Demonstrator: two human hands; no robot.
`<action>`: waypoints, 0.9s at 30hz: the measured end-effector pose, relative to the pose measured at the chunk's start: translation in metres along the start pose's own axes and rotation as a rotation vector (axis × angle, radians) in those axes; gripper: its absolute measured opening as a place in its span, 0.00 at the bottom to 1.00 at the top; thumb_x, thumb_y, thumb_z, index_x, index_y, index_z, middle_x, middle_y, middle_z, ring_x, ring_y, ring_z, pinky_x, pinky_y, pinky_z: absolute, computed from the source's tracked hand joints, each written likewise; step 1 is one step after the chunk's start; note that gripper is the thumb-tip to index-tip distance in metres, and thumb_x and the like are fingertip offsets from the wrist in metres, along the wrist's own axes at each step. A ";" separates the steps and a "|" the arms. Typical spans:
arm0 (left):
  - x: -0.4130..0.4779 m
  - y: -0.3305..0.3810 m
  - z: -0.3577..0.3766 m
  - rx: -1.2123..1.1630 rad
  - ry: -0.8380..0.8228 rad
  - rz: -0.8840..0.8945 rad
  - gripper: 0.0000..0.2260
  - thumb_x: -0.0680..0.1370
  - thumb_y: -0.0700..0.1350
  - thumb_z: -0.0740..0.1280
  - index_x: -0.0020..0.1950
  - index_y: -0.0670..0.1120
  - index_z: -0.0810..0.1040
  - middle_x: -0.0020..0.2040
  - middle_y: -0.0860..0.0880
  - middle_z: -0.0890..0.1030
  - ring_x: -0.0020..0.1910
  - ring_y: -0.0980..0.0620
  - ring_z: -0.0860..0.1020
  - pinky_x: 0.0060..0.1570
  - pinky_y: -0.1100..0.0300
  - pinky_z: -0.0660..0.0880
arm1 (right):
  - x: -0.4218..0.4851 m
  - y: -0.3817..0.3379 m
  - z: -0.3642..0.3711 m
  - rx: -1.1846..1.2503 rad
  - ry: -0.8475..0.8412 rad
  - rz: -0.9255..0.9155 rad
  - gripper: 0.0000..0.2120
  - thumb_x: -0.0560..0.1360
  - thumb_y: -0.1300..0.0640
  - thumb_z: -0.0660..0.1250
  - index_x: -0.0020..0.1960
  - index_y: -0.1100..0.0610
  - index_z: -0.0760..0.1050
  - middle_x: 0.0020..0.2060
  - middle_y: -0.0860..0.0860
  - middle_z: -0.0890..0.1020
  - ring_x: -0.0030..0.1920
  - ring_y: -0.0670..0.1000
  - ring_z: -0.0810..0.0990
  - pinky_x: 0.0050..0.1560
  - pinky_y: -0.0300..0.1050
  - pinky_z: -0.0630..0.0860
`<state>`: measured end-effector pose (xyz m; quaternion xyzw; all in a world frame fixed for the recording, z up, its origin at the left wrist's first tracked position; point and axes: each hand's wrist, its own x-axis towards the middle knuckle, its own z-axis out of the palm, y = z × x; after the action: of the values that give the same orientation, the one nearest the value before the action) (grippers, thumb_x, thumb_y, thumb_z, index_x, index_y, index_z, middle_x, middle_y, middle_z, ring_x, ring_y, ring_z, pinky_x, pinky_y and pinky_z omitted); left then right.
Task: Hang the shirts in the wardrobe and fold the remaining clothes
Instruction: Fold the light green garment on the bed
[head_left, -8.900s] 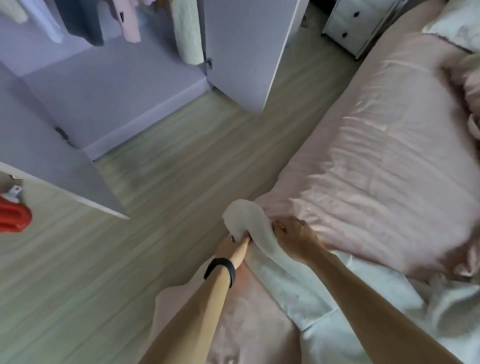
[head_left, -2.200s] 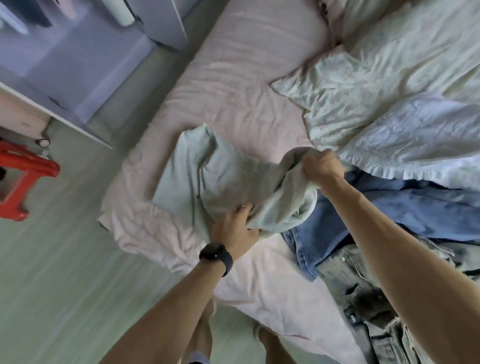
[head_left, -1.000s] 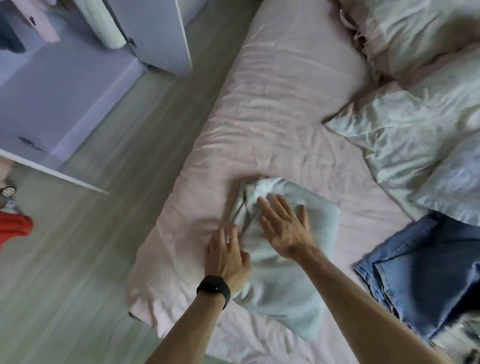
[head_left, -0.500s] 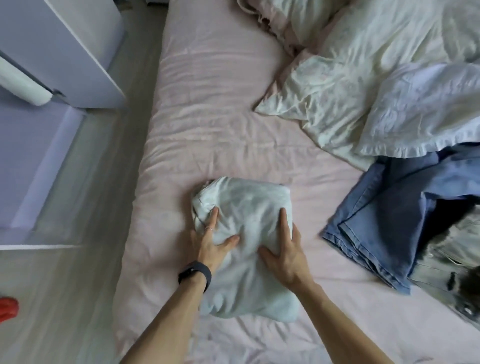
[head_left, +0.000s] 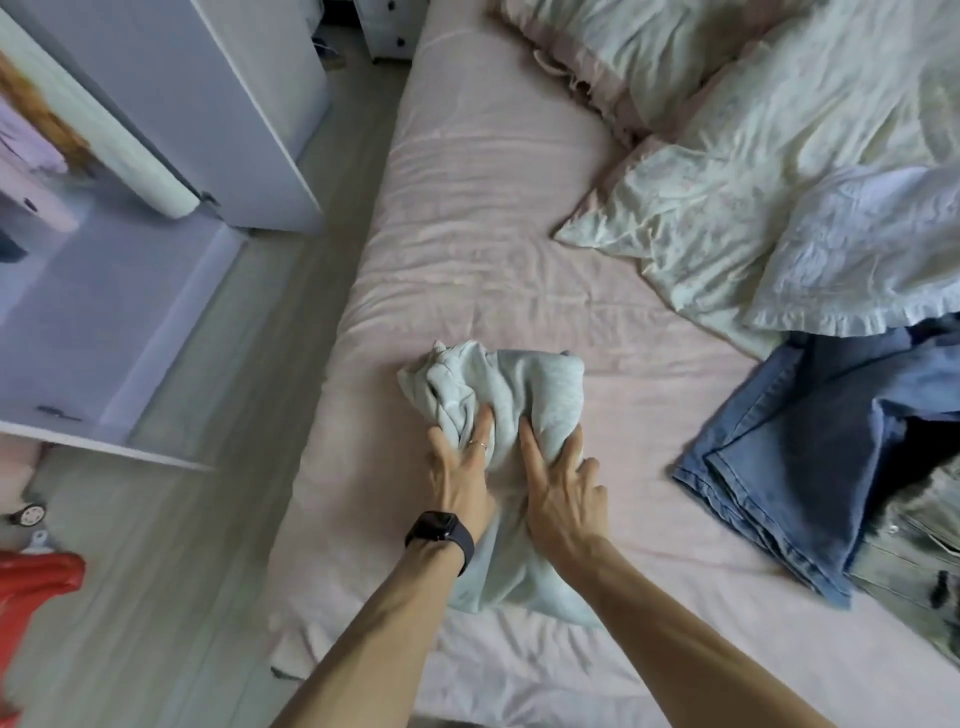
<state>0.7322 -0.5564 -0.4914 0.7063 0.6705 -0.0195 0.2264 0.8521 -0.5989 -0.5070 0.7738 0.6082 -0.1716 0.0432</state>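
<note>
While pale garment (head_left: 524, 379) lies half-folded on bed (head_left: 467, 208), left hand (head_left: 460, 467) and right hand (head_left: 563, 488) grip bunched cloth, fingers (head_left: 527, 436) curled into folds (far corner ragged); best smooth flat, square edges before next fold.

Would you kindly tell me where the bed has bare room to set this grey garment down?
Bare pink sheet lies beyond the grey garment, bordered by the bed's left edge and the duvet; a narrower strip separates garment and jeans. The right side is crowded.
</note>
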 end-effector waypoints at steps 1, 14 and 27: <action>-0.012 -0.008 -0.022 -0.003 0.012 -0.037 0.41 0.76 0.38 0.64 0.80 0.63 0.47 0.55 0.47 0.56 0.42 0.46 0.66 0.48 0.56 0.72 | -0.008 -0.013 -0.017 0.009 0.021 -0.037 0.38 0.81 0.59 0.54 0.79 0.40 0.33 0.76 0.66 0.51 0.51 0.59 0.70 0.40 0.50 0.72; -0.059 -0.198 -0.452 0.268 0.642 -0.080 0.37 0.79 0.39 0.62 0.81 0.59 0.47 0.58 0.41 0.61 0.41 0.43 0.66 0.36 0.51 0.72 | -0.049 -0.381 -0.300 0.326 0.398 -0.386 0.35 0.80 0.57 0.51 0.78 0.35 0.38 0.76 0.61 0.51 0.57 0.64 0.70 0.54 0.58 0.74; 0.007 -0.299 -0.739 0.302 1.001 -0.067 0.40 0.77 0.42 0.67 0.80 0.58 0.47 0.59 0.39 0.62 0.47 0.38 0.75 0.42 0.46 0.79 | 0.005 -0.604 -0.519 0.309 0.734 -0.582 0.33 0.81 0.55 0.50 0.78 0.34 0.39 0.73 0.59 0.53 0.47 0.56 0.63 0.44 0.52 0.71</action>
<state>0.2427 -0.2943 0.0808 0.6321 0.7085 0.2168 -0.2266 0.3860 -0.2963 0.0632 0.5787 0.7416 0.0193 -0.3389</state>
